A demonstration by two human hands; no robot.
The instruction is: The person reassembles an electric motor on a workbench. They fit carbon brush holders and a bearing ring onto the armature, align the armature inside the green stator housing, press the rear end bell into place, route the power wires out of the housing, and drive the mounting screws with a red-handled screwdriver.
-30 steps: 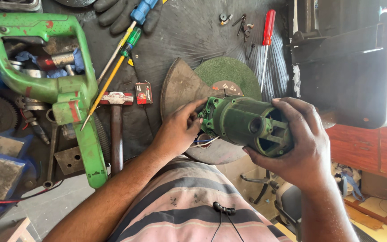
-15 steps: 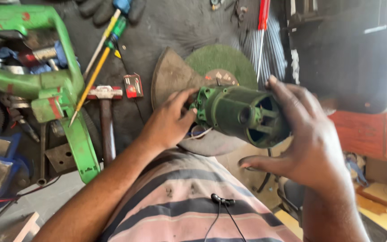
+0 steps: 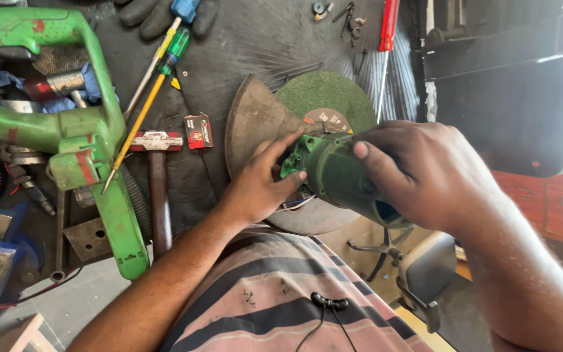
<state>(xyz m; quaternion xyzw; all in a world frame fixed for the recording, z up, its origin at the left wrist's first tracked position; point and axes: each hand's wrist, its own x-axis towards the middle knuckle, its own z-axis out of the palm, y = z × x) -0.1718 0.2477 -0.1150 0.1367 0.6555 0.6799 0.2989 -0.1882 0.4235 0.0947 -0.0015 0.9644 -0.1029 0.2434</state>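
I hold a green cylindrical motor housing (image 3: 339,177) over the bench edge. My right hand (image 3: 428,173) wraps over its rear end from above, covering most of it. My left hand (image 3: 263,182) rests its fingers on the housing's front flange, where thin wires hang down. Under the housing lie a green abrasive disc (image 3: 324,98) and a worn brown disc (image 3: 250,127).
A green tool frame (image 3: 79,140) sits at left. A hammer (image 3: 158,189), a small red box (image 3: 198,131), yellow and green screwdrivers (image 3: 154,81), a red-handled screwdriver (image 3: 387,32) and dark gloves (image 3: 144,12) lie on the dark bench. A black case (image 3: 496,85) stands right.
My right hand has shifted from under and behind the housing to over its top, closing on it. The housing has tilted so its open rear end points down and right.
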